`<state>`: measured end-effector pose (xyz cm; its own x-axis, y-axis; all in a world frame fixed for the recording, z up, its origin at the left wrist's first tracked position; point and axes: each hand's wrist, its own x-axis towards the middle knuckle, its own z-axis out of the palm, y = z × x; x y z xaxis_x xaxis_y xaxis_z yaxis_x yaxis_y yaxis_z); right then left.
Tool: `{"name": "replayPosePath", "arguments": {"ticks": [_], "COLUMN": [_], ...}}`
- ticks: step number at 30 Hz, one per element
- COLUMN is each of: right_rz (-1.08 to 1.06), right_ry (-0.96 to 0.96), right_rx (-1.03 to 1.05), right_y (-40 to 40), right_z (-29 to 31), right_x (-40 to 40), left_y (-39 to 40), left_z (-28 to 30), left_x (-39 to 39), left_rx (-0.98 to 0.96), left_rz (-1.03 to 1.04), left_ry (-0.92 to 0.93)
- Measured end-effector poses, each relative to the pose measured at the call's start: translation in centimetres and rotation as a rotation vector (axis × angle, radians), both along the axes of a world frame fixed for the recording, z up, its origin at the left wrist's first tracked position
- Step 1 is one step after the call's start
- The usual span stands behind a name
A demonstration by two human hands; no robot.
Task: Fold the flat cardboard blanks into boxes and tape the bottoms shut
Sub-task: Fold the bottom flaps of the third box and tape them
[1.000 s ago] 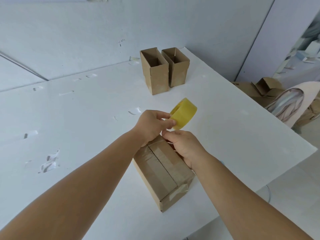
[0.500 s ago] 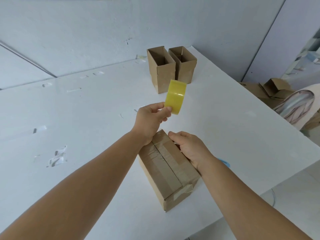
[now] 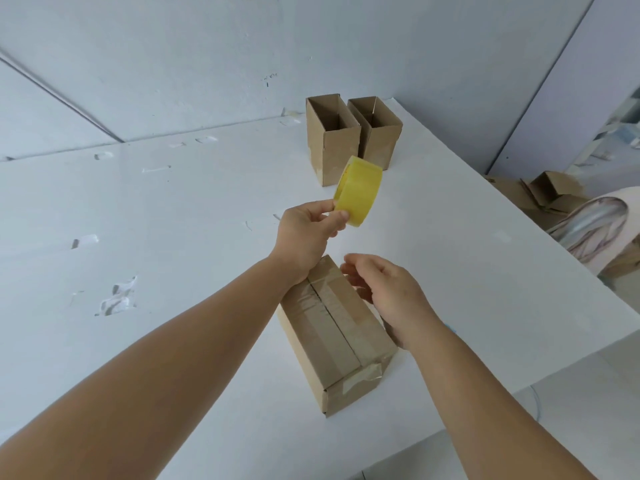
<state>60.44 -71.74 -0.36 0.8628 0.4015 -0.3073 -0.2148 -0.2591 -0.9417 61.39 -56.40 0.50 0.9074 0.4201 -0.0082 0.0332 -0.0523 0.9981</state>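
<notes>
A brown cardboard box stands bottom-up on the white table, with clear tape along its centre seam and down its near end. My left hand pinches a yellow roll of tape and holds it in the air beyond the box. My right hand hovers by the box's far right edge with its fingers loosely spread and nothing in them. I cannot tell whether its fingertips touch the cardboard.
Two folded boxes stand upright and open-topped side by side at the table's far end. Flat and folded cardboard lies on the floor to the right, beside a pale rolled sheet. Bits of tape stick to the table's left part.
My left hand has carried the tape roll up and away from the box. My right hand has lifted off the box's far end and opened.
</notes>
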Motion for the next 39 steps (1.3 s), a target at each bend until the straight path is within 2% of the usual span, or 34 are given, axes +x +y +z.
{"name": "replayPosePath", "arguments": {"ticks": [2, 4, 8, 15, 19, 23, 27, 35, 39], "right_rz": [0.210, 0.355, 0.387, 0.502, 0.458, 0.335, 0.260, 0.106, 0.122], "right_ry": [-0.138, -0.182, -0.185, -0.375, -0.353, -0.273, -0.117, -0.025, -0.032], "right_rx": [-0.084, -0.165, -0.215, -0.301, -0.302, -0.197, -0.111, 0.083, 0.103], "right_y": [0.1, 0.1, 0.1, 1.3, 2.1, 2.2, 2.3, 5.6, 7.1], "right_z": [0.6, 0.7, 0.9, 0.5, 0.7, 0.4, 0.5, 0.7, 0.2], "right_x": [-0.6, -1.0, -1.0, -0.9, -0.4, -0.8, -0.6, 2.0, 3.0], "left_y": [0.0, -0.2, 0.3, 1.4, -0.2, -0.8, -0.6, 2.5, 4.1], "left_z": [0.1, 0.4, 1.7, 1.0, -0.2, -0.7, -0.8, 1.0, 1.0], "left_x": [-0.1, -0.3, -1.5, -7.4, -8.6, -8.1, -7.7, -4.3, -2.9], "left_rx": [-0.001, -0.018, -0.069, -0.088, -0.222, -0.281, -0.258, -0.165, -0.125], "left_rz": [-0.005, -0.001, 0.053, 0.190, 0.244, 0.330, 0.333, 0.351, 0.343], "left_ry": [0.004, -0.006, -0.075, -0.070, -0.076, -0.098, -0.110, -0.161, -0.154]}}
